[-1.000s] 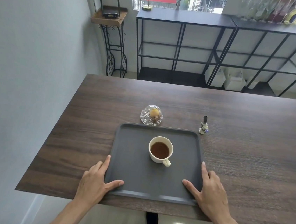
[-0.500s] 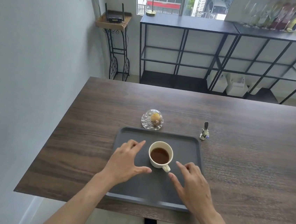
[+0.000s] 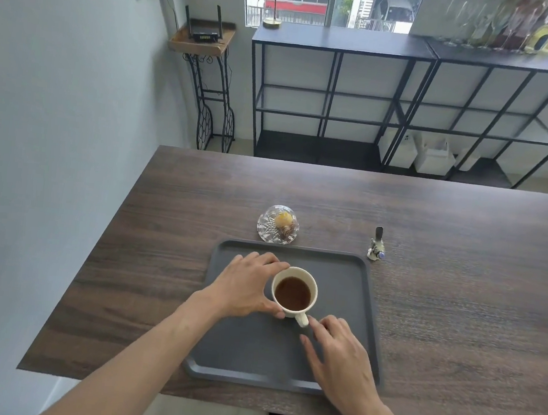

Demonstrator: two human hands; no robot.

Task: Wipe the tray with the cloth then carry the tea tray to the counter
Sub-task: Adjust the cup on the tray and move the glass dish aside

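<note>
A dark grey square tray (image 3: 343, 272) lies near the front edge of the dark wooden table (image 3: 459, 294). On it stands a white cup (image 3: 294, 294) filled with brown tea, its handle pointing toward me. My left hand (image 3: 244, 287) wraps around the cup's left side, fingers and thumb touching its wall. To the right of the handle, my right hand (image 3: 339, 363) hovers over the tray with fingers spread, fingertips almost at the handle. No cloth is in view.
A cut-glass dish (image 3: 277, 229) with a yellow sweet sits just behind the tray. A small metal figurine (image 3: 376, 246) stands behind the tray's far right corner. Black shelving (image 3: 338, 95) lines the far wall; a router stand (image 3: 202, 37) is at the left.
Both hands left the tray's front corners and moved inward to the cup. The left hand now touches the cup's side; the right has come up by the handle.
</note>
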